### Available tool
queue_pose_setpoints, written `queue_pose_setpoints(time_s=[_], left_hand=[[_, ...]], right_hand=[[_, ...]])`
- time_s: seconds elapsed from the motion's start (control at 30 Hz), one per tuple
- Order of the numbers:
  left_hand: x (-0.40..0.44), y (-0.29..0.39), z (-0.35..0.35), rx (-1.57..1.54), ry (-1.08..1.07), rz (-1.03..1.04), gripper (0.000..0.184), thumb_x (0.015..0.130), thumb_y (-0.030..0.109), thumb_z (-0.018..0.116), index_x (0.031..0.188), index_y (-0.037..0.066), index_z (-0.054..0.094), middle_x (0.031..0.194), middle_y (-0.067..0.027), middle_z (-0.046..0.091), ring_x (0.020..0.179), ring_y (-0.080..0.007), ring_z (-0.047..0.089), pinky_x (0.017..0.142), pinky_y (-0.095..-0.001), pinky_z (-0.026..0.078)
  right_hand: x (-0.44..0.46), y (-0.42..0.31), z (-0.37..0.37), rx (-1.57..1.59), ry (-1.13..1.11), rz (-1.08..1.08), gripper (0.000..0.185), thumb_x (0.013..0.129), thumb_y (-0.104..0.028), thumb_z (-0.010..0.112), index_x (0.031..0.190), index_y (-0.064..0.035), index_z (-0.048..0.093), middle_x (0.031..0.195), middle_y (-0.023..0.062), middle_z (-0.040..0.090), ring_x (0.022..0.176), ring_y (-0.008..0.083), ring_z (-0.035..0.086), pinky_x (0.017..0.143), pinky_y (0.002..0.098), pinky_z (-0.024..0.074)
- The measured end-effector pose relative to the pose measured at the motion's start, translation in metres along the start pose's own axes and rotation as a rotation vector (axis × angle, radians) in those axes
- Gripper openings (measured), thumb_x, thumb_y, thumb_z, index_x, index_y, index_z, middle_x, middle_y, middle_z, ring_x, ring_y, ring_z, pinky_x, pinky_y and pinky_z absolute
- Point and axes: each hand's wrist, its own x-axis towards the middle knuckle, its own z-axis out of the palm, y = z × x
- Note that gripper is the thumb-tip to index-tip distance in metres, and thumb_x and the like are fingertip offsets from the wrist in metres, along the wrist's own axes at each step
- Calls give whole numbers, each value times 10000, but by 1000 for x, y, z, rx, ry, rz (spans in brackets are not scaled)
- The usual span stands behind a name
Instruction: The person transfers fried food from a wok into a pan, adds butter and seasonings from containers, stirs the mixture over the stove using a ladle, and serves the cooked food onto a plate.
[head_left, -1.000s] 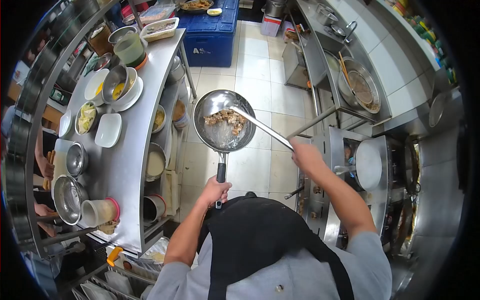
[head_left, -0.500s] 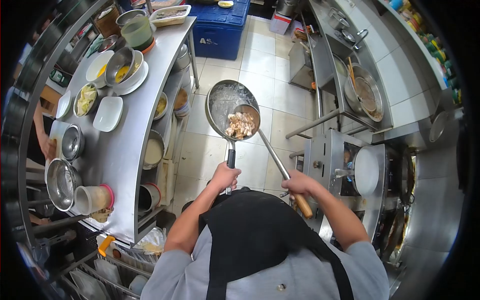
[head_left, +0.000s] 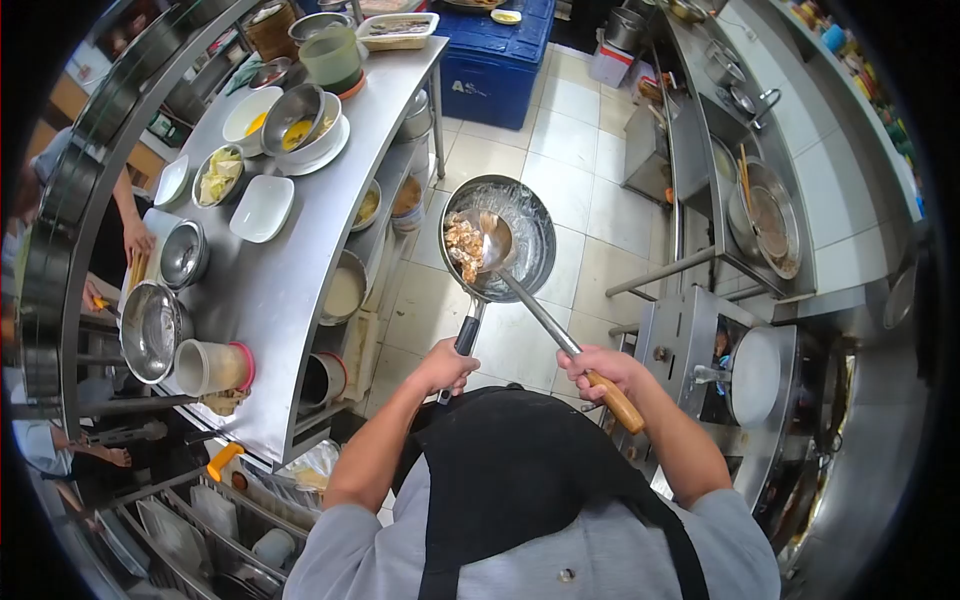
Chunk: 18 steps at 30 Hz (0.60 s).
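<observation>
My left hand (head_left: pixel 447 367) is closed round the black handle of a frying pan (head_left: pixel 533 235), held out above the tiled floor. A whitish film coats the inside of the pan. My right hand (head_left: pixel 602 373) grips the wooden end of a long-handled metal ladle (head_left: pixel 540 312). The ladle's bowl rests inside the pan, beside a heap of browned, pale food pieces (head_left: pixel 464 247) at the pan's left side. What the pieces are, I cannot tell.
At left, a steel table (head_left: pixel 330 215) carries bowls, a white square dish (head_left: pixel 262 208) and a plastic tub (head_left: pixel 213 367). A stove (head_left: pixel 672 345) with a white round pan (head_left: pixel 760 376) stands at right. A blue cooler (head_left: pixel 497 75) is ahead. Another person's hand (head_left: pixel 138 238) is beyond the table.
The ladle's bowl has tipped and swung, and the food has shifted from the pan's lower right to its left side. The surroundings have slid rightward in view.
</observation>
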Motion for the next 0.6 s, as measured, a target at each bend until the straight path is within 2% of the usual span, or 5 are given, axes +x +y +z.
queue_pose_setpoints(time_s=[0.1,0.3,0.4,0.47,0.6], left_hand=[[-4,1,1,-105,31,18,223,823,9,625,797,56,408,554,-18,443,380,-121,448,364,-317,421],[-2,8,-3,-180,37,35,226,826,3,630,789,50,413,552,-19,443,383,-125,450,363,-325,419],[6,4,-1,-130,47,41,219,825,4,630,786,54,421,550,-22,441,383,-128,453,364,-324,412],[9,-1,-1,-77,63,44,220,825,6,631,783,56,422,550,-22,441,384,-129,455,364,-324,410],[3,-20,-2,-83,22,-31,204,848,20,637,781,55,448,575,-18,453,396,-101,433,363,-292,375]], right_hand=[[7,0,6,12,-42,1,126,784,-6,550,850,-88,482,563,39,468,363,118,408,328,241,311],[6,17,0,-141,70,-20,135,778,-16,551,813,-98,451,525,39,469,343,129,407,329,251,306],[3,9,-1,-107,-15,30,140,780,-29,553,803,-104,437,519,34,462,344,121,405,325,250,305],[11,8,0,24,-67,65,160,781,-19,555,838,-100,429,526,55,484,318,103,393,277,227,301],[14,-2,2,81,-131,85,133,799,-52,535,828,-132,432,517,35,469,329,102,402,306,222,289]])
